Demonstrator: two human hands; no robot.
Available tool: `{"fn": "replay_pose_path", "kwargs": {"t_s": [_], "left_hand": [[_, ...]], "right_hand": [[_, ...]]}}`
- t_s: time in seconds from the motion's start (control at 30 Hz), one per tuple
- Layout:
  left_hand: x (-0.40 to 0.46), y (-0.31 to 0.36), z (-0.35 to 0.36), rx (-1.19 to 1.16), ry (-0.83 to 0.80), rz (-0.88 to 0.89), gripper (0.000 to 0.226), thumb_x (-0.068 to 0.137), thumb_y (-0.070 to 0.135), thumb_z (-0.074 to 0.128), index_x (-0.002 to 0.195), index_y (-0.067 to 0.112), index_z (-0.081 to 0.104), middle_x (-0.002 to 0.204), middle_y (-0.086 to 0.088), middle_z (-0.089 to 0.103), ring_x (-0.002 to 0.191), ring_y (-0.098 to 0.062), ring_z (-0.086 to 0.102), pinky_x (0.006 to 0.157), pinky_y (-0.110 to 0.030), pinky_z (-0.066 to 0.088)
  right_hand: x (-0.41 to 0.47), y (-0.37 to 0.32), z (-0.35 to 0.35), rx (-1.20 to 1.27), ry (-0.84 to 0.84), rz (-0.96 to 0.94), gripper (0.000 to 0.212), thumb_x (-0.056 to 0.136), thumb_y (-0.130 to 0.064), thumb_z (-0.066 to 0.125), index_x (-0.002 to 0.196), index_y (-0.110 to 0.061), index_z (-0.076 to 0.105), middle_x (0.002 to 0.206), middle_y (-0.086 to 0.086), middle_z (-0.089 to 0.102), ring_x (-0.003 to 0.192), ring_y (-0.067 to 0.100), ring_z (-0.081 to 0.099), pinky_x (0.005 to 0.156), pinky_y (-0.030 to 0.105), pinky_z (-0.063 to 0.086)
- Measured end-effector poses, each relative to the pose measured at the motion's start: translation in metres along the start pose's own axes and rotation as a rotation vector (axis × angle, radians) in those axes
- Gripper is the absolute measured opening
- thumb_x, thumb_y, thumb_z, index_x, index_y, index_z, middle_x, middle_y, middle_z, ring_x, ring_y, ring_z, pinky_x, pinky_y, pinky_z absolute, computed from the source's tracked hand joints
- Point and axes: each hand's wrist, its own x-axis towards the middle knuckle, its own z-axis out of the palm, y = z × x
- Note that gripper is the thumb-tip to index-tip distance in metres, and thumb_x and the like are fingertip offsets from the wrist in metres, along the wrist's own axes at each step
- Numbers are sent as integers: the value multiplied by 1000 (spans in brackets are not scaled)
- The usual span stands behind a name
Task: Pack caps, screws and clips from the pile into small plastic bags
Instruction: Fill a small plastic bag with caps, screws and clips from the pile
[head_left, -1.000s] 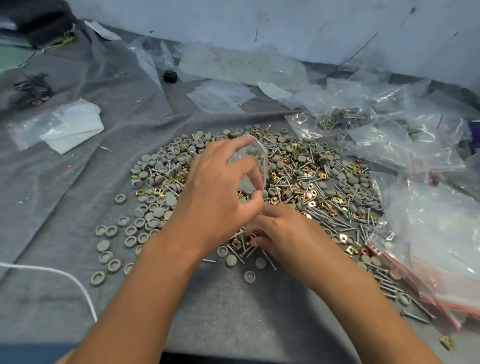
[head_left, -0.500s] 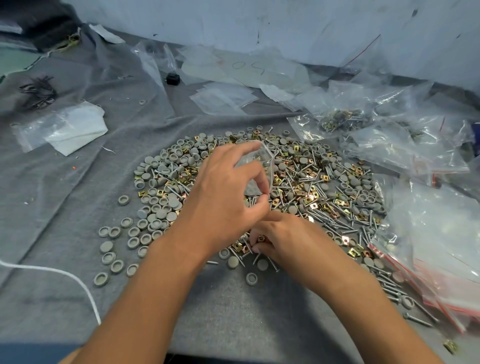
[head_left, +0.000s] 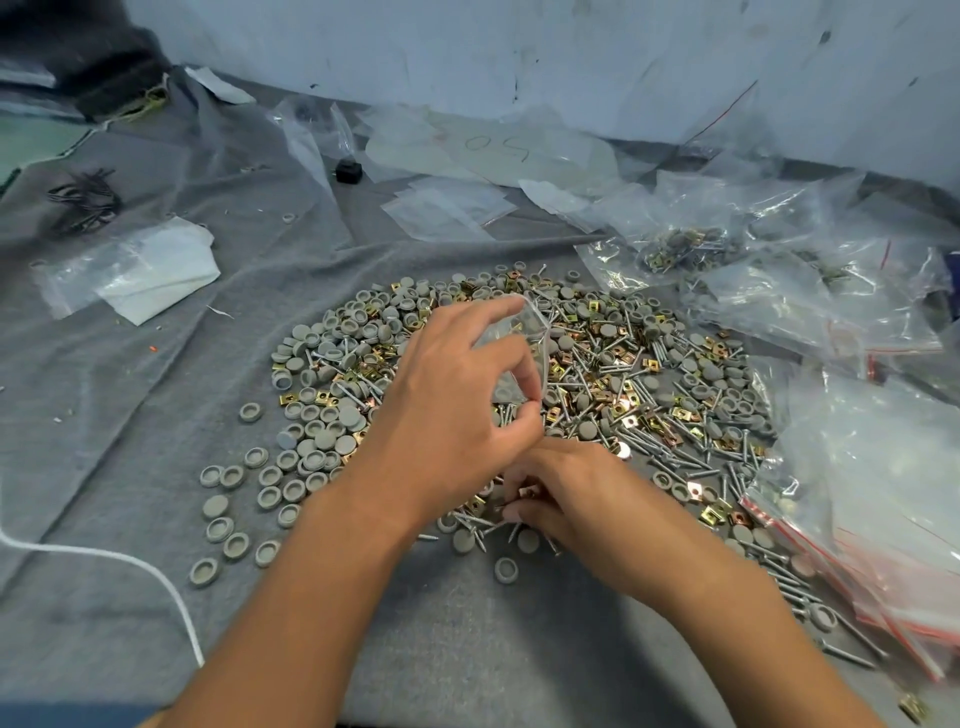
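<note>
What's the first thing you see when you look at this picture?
A big pile of grey caps, silver screws and gold clips sprawls across the middle of the grey cloth. Right over it, the left hand holds a small clear bag, while the right hand pinches parts at the pile's near edge. Shiny plastic bags lie heaped on the right.

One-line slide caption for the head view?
Left hand holds small bag over parts pile; right hand pinches pieces.
</note>
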Motion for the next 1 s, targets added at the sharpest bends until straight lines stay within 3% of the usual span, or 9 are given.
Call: {"fn": "replay_pose_path", "kwargs": {"t_s": [0.1, 0.17, 0.33, 0.47, 0.57, 0.63, 0.83, 0.93, 1.0], "left_hand": [[-1, -1, -1, 3, -4, -4, 10, 81, 34, 66, 84, 37, 57, 152, 12, 43, 144, -5, 26, 117, -32, 13], [-2, -2, -1, 1, -16, -1, 12, 82, 33, 67, 85, 37, 56, 153, 13, 41, 144, -5, 25, 117, -31, 12], [-2, 0, 3, 54, -114, 59, 10, 83, 36, 66, 86, 39, 57, 155, 13, 37, 147, -6, 22, 120, -34, 12], [-3, 6, 8, 79, -155, 108, 7, 82, 39, 64, 87, 36, 60, 157, 8, 38, 149, -11, 23, 123, -41, 18], [-4, 8, 8, 79, -149, 116, 7, 82, 39, 63, 87, 34, 62, 156, 6, 39, 149, -13, 24, 124, -44, 21], [-4, 8, 8, 88, -147, 115, 7, 82, 38, 64, 87, 34, 63, 157, 6, 39, 149, -13, 24, 124, -43, 20], [-4, 9, 7, 92, -141, 121, 6, 82, 39, 64, 87, 35, 63, 156, 5, 41, 148, -15, 27, 123, -44, 22], [-5, 8, 8, 89, -133, 131, 7, 83, 36, 68, 88, 33, 63, 155, 4, 42, 148, -16, 28, 122, -48, 27], [-5, 8, 9, 93, -134, 140, 9, 84, 35, 71, 88, 31, 64, 154, 4, 43, 148, -16, 29, 121, -47, 28]], "right_hand": [[-7, 14, -17, 57, 100, 33, 8, 90, -46, 65, 90, -41, 58, 93, -24, 57, 89, -4, 56, 78, 18, 46], [-14, 21, -32, 110, 271, 39, 11, 86, -54, 58, 88, -44, 58, 89, -25, 59, 89, -7, 56, 75, 9, 42], [-12, 19, -48, 103, 775, -67, 5, 92, -29, 67, 96, -27, 64, 89, -23, 55, 81, -7, 54, 73, 5, 37], [2, 11, -41, 17, 771, -104, 9, 93, -23, 68, 98, -15, 68, 91, -12, 56, 80, -2, 51, 75, 12, 42], [5, 10, -37, -56, 736, -100, 8, 93, -21, 67, 97, -14, 69, 92, -9, 58, 80, 5, 50, 72, 28, 49], [5, 11, -36, -63, 738, -94, 10, 93, -22, 67, 99, -15, 70, 92, -8, 60, 80, 5, 49, 71, 30, 50], [3, 9, -38, 20, 849, -76, 17, 89, -24, 78, 104, -21, 69, 91, -16, 61, 80, -12, 51, 76, 4, 38], [3, 7, -37, 89, 899, -45, 26, 85, -28, 80, 97, -27, 57, 80, -19, 54, 73, -9, 52, 68, 2, 36], [5, 6, -38, 62, 899, -63, 22, 85, -28, 81, 94, -24, 61, 78, -17, 55, 70, -7, 50, 68, 4, 36]]}}
